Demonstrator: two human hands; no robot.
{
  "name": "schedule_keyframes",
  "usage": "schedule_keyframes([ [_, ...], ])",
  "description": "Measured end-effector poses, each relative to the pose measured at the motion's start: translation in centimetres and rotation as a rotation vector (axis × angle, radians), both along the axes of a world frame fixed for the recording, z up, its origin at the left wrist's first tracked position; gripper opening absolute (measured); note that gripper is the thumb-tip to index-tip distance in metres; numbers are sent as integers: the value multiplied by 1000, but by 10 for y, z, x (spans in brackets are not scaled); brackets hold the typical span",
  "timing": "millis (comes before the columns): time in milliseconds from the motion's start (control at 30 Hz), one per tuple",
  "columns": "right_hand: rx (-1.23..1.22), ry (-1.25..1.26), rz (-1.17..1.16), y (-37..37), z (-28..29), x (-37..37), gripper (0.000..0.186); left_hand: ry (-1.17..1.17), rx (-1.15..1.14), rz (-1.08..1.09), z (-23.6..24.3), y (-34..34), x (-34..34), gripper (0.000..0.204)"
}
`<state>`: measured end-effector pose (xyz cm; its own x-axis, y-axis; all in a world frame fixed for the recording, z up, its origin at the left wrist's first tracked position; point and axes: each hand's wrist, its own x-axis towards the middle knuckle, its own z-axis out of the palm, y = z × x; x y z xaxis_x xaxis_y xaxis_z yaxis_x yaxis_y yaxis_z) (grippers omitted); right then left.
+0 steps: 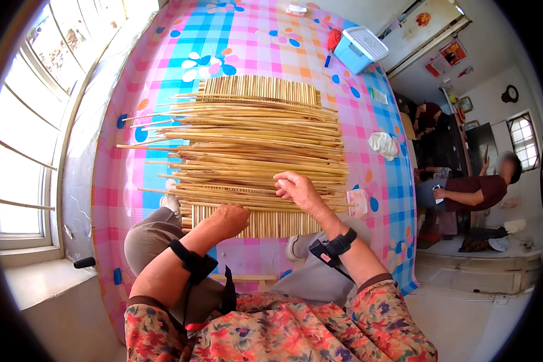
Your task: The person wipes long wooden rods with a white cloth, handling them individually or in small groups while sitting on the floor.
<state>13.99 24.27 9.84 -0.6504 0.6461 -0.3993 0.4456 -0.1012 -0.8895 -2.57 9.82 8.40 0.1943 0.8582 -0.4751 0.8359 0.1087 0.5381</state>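
A mat of pale reed stalks (265,224) lies in front of me, its near edge by my knees and its far edge (262,87) showing beyond. Across its middle is spread a thick layer of loose tan stalks (253,142), their ends uneven on the left. My left hand (230,220) is closed at the mat's near edge, knuckles up; what its fingers hold is hidden. Above the nearer stalks, my right hand (297,188) is bent with thumb and fingers drawn together. Anything between those fingertips is too small to make out.
A checked, flowered sheet (223,36) covers the surface under the mat. Toward the far right stand a blue lidded box (359,51) and a red bundle (333,40). Right of the mat lie a white cloth (383,146) and a small packet (357,203). Another person (473,187) stands at right.
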Motion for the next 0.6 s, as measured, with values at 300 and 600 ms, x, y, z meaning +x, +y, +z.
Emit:
schedule_keyframes([
  [300, 186, -37, 119, 15, -46, -57, 20, -20, 35, 0, -16, -2, 3, 26],
  [600, 328, -114, 189, 29, -38, -90, 21, -18, 45, 2, -22, -5, 2, 28],
])
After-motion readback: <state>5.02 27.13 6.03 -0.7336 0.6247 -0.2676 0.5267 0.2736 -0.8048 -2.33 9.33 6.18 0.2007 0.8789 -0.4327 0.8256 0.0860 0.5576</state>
